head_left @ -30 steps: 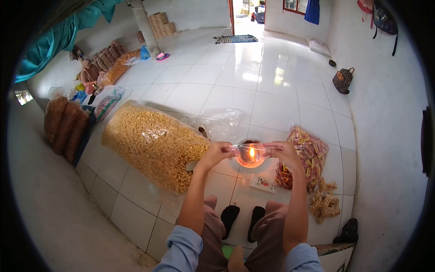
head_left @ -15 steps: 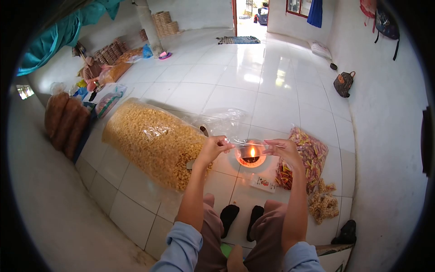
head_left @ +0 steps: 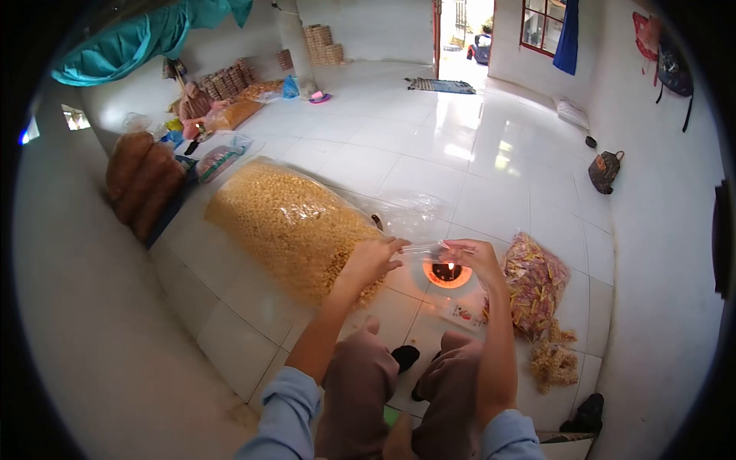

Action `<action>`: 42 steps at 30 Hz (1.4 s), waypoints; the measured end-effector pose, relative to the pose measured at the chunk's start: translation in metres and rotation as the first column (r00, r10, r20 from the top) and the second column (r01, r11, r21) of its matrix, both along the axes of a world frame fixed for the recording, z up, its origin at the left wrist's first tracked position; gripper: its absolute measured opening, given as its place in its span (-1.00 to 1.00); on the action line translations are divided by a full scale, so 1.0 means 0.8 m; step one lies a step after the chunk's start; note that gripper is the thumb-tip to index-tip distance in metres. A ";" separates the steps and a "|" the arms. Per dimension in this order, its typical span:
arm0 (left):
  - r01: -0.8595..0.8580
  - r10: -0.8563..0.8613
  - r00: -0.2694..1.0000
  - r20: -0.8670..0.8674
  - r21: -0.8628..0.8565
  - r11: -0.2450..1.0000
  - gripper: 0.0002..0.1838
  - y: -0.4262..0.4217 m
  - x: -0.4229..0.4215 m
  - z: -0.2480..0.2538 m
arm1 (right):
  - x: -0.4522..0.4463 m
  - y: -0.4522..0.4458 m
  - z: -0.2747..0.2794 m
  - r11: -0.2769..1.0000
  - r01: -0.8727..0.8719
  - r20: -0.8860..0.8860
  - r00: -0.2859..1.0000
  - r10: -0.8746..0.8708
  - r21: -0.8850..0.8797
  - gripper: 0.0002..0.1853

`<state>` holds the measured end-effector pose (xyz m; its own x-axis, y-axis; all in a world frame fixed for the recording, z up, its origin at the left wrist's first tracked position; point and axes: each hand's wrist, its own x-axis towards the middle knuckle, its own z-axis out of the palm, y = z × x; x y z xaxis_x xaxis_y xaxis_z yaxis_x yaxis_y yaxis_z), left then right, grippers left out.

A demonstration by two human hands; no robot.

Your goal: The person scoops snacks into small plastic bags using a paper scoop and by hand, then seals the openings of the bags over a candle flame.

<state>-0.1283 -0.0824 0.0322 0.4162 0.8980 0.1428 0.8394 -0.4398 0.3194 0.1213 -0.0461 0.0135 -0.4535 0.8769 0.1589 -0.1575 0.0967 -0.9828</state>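
While left hand [head_left: 373,261] and right hand [head_left: 474,258] pinch clear plastic [head_left: 422,249], small glowing flame [head_left: 451,265] nearby

So there's a teal cloth [head_left: 153,46] slung up top left, and a person [head_left: 197,105] sitting low by the wall below it. Striped mat [head_left: 441,85] is right by the open doorway [head_left: 466,38], blue curtain [head_left: 567,38] hangs beside the window [head_left: 543,29], and a brown bag [head_left: 606,173] sits against the right wall [head_left: 652,230].

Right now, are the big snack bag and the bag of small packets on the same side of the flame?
No, the snack bag lies left of the flame, the packet bag right of it.
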 end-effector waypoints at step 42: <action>-0.707 0.826 0.183 0.533 -0.512 0.487 -0.65 0.027 -0.122 -0.378 | -0.253 0.162 -0.333 0.672 -0.367 0.756 0.443 -0.482 0.644 -0.39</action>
